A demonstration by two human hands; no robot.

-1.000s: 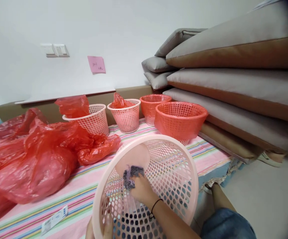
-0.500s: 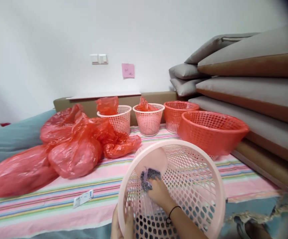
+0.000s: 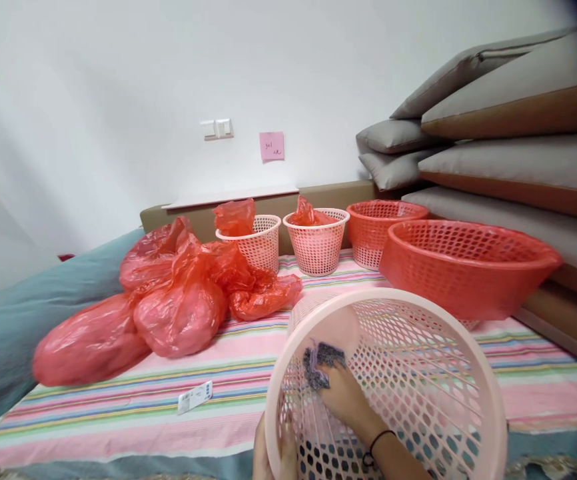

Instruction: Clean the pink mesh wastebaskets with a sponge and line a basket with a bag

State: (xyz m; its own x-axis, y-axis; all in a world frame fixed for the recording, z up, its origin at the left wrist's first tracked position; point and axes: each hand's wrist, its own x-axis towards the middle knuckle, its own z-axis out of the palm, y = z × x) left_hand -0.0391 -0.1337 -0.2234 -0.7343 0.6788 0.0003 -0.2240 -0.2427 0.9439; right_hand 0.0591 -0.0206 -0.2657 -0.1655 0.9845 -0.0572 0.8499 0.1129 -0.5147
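Note:
A pale pink perforated basket [image 3: 418, 313] is tipped toward me at the bottom of the view. My left hand [image 3: 273, 457] grips its near rim, thumb over the edge. Inside the basket, my right hand [image 3: 346, 397] is closed on a grey-purple cloth [image 3: 321, 363] pressed against the basket's bottom. A black band circles my right wrist.
A wide red basket [image 3: 468, 267] stands just behind, with three smaller baskets [image 3: 318, 243] in a row beyond it on a striped cloth [image 3: 178, 373]. Red plastic bags [image 3: 178, 300] lie heaped at left, with a small label [image 3: 194, 397] nearby. Grey cushions [image 3: 508, 153] are stacked at right.
The view has swung left, so the basket and my hands sit further right in frame. My right hand with the cloth has shifted slightly inside the basket.

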